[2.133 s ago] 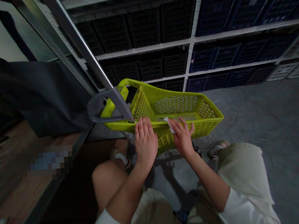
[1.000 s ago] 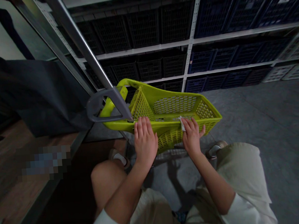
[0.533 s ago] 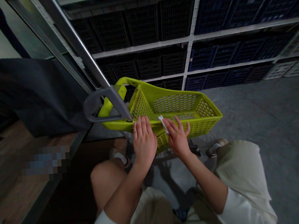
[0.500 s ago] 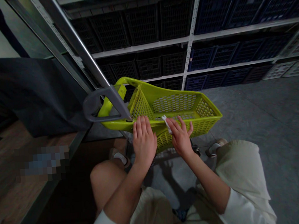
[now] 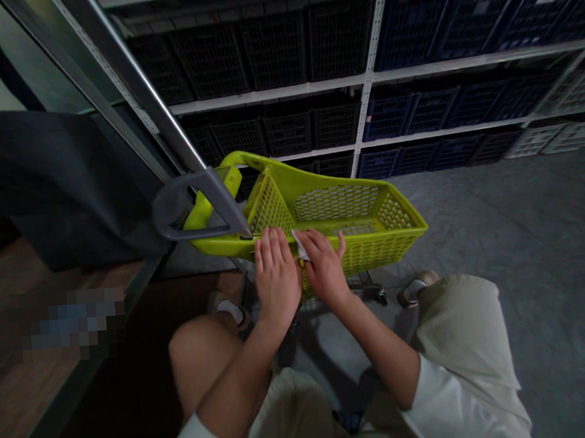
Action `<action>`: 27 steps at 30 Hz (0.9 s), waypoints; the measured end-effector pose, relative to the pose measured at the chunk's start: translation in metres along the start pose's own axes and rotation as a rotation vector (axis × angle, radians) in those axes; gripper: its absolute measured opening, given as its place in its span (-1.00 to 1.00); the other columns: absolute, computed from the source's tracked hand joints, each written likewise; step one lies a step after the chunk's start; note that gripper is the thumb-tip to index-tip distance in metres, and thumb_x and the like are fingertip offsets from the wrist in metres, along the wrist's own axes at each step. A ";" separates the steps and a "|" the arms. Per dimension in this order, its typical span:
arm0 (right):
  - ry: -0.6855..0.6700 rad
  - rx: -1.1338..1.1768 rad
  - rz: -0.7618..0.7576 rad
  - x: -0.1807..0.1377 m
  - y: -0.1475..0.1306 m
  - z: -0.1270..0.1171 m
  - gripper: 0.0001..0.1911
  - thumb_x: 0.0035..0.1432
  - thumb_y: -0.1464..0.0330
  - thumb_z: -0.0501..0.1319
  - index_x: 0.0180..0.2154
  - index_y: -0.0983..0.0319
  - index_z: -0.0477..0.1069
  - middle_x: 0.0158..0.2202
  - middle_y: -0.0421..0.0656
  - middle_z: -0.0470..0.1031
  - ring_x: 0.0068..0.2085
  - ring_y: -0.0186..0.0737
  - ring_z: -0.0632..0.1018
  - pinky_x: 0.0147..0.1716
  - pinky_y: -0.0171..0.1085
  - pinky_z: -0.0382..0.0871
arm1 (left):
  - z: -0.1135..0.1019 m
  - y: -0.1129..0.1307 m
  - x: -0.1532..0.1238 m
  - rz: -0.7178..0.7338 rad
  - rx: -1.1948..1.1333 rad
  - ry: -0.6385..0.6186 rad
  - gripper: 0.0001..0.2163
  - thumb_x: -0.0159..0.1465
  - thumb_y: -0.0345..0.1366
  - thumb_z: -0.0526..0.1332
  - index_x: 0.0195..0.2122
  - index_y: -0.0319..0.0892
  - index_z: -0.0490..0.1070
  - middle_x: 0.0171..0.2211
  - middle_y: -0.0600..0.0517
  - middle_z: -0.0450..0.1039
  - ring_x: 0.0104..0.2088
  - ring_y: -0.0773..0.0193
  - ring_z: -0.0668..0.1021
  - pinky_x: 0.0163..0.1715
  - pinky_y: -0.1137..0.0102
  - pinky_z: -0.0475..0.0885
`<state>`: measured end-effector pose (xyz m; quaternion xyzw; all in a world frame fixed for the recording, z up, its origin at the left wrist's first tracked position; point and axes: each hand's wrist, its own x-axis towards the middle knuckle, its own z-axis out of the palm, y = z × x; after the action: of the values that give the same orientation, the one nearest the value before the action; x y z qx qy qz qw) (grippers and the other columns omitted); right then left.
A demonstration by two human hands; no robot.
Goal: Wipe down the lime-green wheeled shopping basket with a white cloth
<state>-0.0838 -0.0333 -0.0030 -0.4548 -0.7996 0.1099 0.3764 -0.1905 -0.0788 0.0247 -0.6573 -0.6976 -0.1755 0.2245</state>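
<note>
A lime-green plastic shopping cart [image 5: 408, 231] stands between my knees, its latticed basket lying lengthwise across the view. My left hand [image 5: 278, 280] is bent over the near rim beside the grey loop-shaped handle piece [image 5: 225, 197], fingers together and gripping the edge. Just to its right, my right hand [image 5: 324, 265] presses a small white wipe [image 5: 301, 246] against the same rim. The wipe shows between the fingers and the left hand; the rest of it is hidden under the palm.
Behind the cart rise white metal shelves [image 5: 264, 95] packed with black crates [image 5: 273, 50] and dark blue crates [image 5: 424, 23]. A wooden-topped bench [image 5: 6, 285] and a dark cloth bag [image 5: 70, 188] are at left. A metal pole [image 5: 148, 89] slants down to the grey handle piece. Grey floor [image 5: 538, 228] extends right.
My right hand has slid left along the rim with the wipe, closer to my left hand. The left hand stays on the rim. The whole view has shifted slightly.
</note>
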 end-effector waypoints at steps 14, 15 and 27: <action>0.114 -0.303 0.144 -0.026 0.101 -0.033 -0.33 0.13 0.55 0.01 0.25 0.03 0.30 0.14 -0.17 0.49 0.38 -0.02 0.15 0.33 0.23 -0.33 | -0.003 0.001 0.001 0.007 -0.039 -0.028 -0.37 0.31 -0.33 0.11 0.36 -0.56 0.03 0.36 -0.43 0.12 0.40 -0.14 0.15 0.38 -0.05 0.08; 0.131 -0.293 0.172 -0.025 0.099 -0.032 -0.35 0.14 0.54 0.00 0.24 0.05 0.31 0.14 -0.16 0.49 0.38 -0.01 0.16 0.32 0.24 -0.33 | -0.002 0.002 0.001 0.005 -0.039 -0.027 -0.37 0.31 -0.33 0.11 0.35 -0.57 0.04 0.36 -0.44 0.12 0.40 -0.15 0.14 0.38 -0.04 0.07; -0.058 -0.063 -0.072 0.007 -0.008 0.000 -0.31 0.16 0.55 0.00 0.29 0.01 0.22 0.19 -0.20 0.45 0.38 -0.15 0.17 0.36 0.14 -0.42 | 0.003 0.001 0.001 -0.008 0.005 0.012 -0.45 0.35 -0.38 0.03 0.34 -0.52 0.09 0.33 -0.41 0.18 0.39 -0.10 0.20 0.36 -0.02 0.13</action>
<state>-0.0914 -0.0320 0.0045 -0.4341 -0.8291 0.0841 0.3421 -0.1903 -0.0760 0.0229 -0.6528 -0.6994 -0.1785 0.2298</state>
